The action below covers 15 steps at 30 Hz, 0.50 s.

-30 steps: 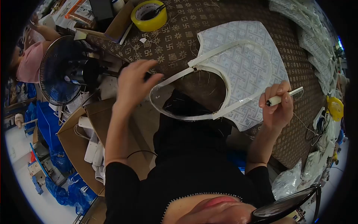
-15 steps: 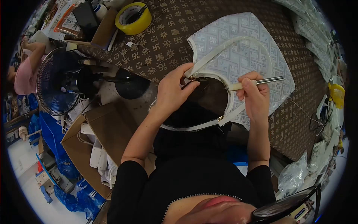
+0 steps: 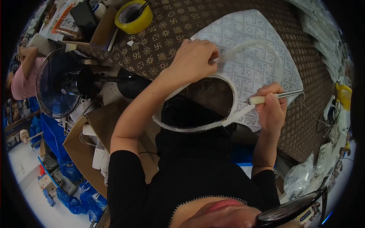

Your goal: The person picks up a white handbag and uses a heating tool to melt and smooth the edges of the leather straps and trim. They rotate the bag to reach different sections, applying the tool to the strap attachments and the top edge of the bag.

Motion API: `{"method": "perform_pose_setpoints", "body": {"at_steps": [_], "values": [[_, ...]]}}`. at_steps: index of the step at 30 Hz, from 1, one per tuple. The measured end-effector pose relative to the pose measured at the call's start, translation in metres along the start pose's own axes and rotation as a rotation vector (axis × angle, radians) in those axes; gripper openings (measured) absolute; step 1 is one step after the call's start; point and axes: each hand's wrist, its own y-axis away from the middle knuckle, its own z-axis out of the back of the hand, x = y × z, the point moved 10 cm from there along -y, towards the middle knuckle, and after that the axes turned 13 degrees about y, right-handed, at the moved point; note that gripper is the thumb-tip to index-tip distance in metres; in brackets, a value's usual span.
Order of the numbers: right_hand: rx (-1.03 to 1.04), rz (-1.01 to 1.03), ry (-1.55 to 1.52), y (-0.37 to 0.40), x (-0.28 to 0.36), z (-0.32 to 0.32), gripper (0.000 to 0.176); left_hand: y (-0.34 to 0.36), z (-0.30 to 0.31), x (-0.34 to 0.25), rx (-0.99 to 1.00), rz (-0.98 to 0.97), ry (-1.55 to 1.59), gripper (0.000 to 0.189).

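Note:
A pale grey-and-white patterned fabric piece (image 3: 262, 34), shaped like a bag, lies on the table. A round white-edged hoop (image 3: 190, 130) curves from it over the lap. A translucent looped strap (image 3: 272, 46) arches over the fabric, and a white strap end (image 3: 243, 114) meets the hoop at a small gold-coloured fitting (image 3: 224, 121). My left hand (image 3: 197, 59) is closed on the upper strap, its fingertips partly hidden. In my right hand (image 3: 272, 104), closed over the fabric's lower right, is a slim tool (image 3: 291, 94) with a metal shaft and a pale, dark-tipped end.
Yellow tape roll (image 3: 134, 17) and a cardboard box (image 3: 102, 28) of small items sit at the upper left of the brown patterned table (image 3: 167, 34). A black fan (image 3: 72, 83) stands at left, above an open carton (image 3: 81, 152) of white parts. Another person (image 3: 26, 78) is beyond the fan.
My left hand has moved up and right along the strap, from the hoop's left fitting. My right hand has moved right and down with the tool, away from the hoop's edge.

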Motion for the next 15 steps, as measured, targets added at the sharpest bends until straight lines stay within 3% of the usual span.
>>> {"method": "perform_pose_setpoints", "body": {"at_steps": [1, 3, 4, 6, 9, 10, 13, 14, 15], "values": [[-0.011, 0.036, 0.043, 0.001, 0.010, 0.007, 0.014, -0.002, 0.004, -0.004, 0.001, -0.004, 0.002, 0.019], [0.025, 0.145, -0.008, 0.002, 0.041, 0.009, 0.015, 0.006, -0.006, 0.019, 0.170, 0.351, 0.584, 0.010], [0.061, 0.253, -0.064, 0.005, 0.061, 0.010, 0.016, 0.012, -0.001, 0.021, 0.168, 0.351, 0.583, 0.010], [0.048, 0.362, -0.111, 0.019, 0.089, 0.029, 0.016, 0.024, 0.016, 0.016, 0.126, 0.261, 1.062, 0.005], [0.271, 0.524, -0.183, 0.034, 0.131, 0.033, 0.016, 0.060, 0.035, 0.011, 0.124, 0.246, 1.014, 0.010], [0.269, 0.529, -0.184, 0.034, 0.134, 0.033, 0.016, 0.070, 0.032, 0.006, 0.266, -0.045, 1.157, 0.013], [0.188, 0.511, -0.169, 0.028, 0.128, 0.031, 0.015, 0.113, 0.032, 0.021, 0.336, 0.209, 0.658, 0.014], [0.180, 0.430, -0.187, 0.020, 0.114, 0.023, 0.015, 0.120, 0.032, 0.017, 0.338, 0.210, 0.658, 0.014], [0.174, 0.347, -0.204, 0.013, 0.099, 0.013, 0.015, 0.129, 0.029, 0.027, 0.380, 0.281, 0.334, 0.015]]}}
